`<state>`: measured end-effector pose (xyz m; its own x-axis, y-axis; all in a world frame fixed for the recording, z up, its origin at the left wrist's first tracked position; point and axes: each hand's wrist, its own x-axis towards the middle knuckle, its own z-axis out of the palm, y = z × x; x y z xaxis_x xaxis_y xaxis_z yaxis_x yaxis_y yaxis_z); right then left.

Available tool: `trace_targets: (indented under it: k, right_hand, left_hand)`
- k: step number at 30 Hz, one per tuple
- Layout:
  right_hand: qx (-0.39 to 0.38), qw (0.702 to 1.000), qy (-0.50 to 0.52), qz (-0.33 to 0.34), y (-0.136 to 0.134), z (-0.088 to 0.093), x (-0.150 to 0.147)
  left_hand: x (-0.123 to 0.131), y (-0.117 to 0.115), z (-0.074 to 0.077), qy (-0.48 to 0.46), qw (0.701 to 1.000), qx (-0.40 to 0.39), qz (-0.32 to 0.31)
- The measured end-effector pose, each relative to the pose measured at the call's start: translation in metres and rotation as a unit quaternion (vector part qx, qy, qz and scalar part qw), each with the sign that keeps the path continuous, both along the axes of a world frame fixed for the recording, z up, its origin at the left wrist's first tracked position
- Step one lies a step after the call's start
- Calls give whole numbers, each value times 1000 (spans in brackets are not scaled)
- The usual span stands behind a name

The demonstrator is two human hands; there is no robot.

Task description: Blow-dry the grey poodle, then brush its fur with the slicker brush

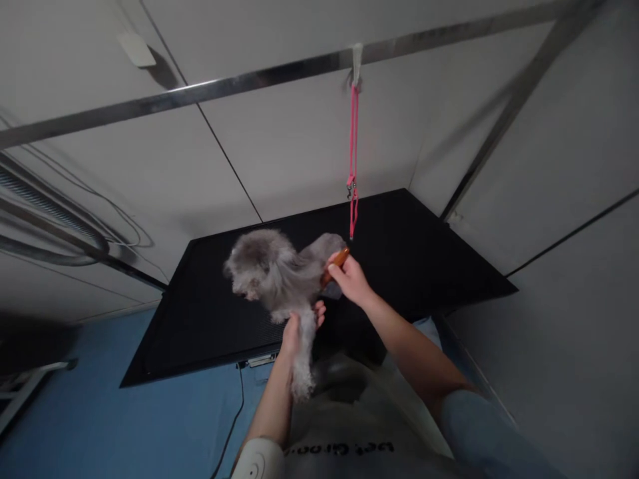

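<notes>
Right hand (353,279), near centre: fingers wrapped around orange tool (339,258), with lower end at flank of dog (284,273) (exact contact hidden). Left hand (291,336), at seven o'clock: thumb and fingers curled about shaggy leg (303,362). Dog on black table (424,259), head toward nine. Pink strap (354,126) at one, hung from rail (269,76) at twelve; pale wall (224,176) behind; blue floor (100,392) at eight.

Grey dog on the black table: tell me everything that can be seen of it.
The dog has soft-looking, fluffy grey fur, shorter over the hindquarters, and paler and curlier on one outstretched leg. Its head points picture-left. The left hand holds that leg, which extends past the table's near edge. The right hand holds an orange-brown tool at its rear body; contact is unclear.
</notes>
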<state>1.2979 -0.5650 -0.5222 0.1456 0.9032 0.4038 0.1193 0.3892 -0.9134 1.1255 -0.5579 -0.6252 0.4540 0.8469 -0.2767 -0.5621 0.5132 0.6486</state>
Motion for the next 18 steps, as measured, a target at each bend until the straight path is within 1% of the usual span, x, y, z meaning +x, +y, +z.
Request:
trace_targets:
  k: [1, 2, 4, 5, 6, 8, 9, 10, 12, 13, 14, 16, 17, 18]
  right_hand:
    - [13, 1000, -8, -11, 3, 0, 0]
    - [19, 999, -29, 7, 5, 0, 0]
    - [13, 994, -74, 76, 4, -4, 0]
    - [10, 993, -80, 84, 1, -6, 1]
    - [13, 996, -70, 58, -3, -9, 1]
    - [29, 999, -29, -33, -15, -16, 0]
    - [32, 998, -17, -47, -21, -19, -1]
    - [26, 999, -16, -31, -28, -22, -3]
    - [-10, 998, -25, 48, -40, -26, -7]
    - [-25, 998, -20, 63, -44, -28, -10]
    - [-28, 999, -4, 46, -48, -30, -12]
    - [1, 999, 32, -20, -53, -31, -14]
    - [14, 999, 31, -17, -56, -32, -15]
    - [16, 1000, 16, 15, -58, -32, -16]
  left_hand:
    - [1, -5, -2, 8, 1000, 9, -12]
    - [2, -10, -3, 21, 999, 16, -19]
    - [7, -19, -4, 54, 998, 15, -13]
    - [10, -22, -3, 65, 998, 7, -5]
    - [12, -24, -2, 67, 998, 1, -5]
    - [15, -24, 3, 46, 999, -4, -19]
    - [16, -23, 6, 29, 999, -3, -20]
    - [16, -21, 10, 11, 1000, 1, -14]
    - [15, -16, 17, -19, 1000, 6, 24]
    - [14, -14, 21, -30, 999, 8, 39]
    - [13, -11, 24, -40, 998, 9, 42]
    - [12, -8, 29, -54, 998, 11, 37]
    - [11, -7, 31, -57, 998, 12, 29]
    - [10, -7, 32, -60, 998, 12, 18]
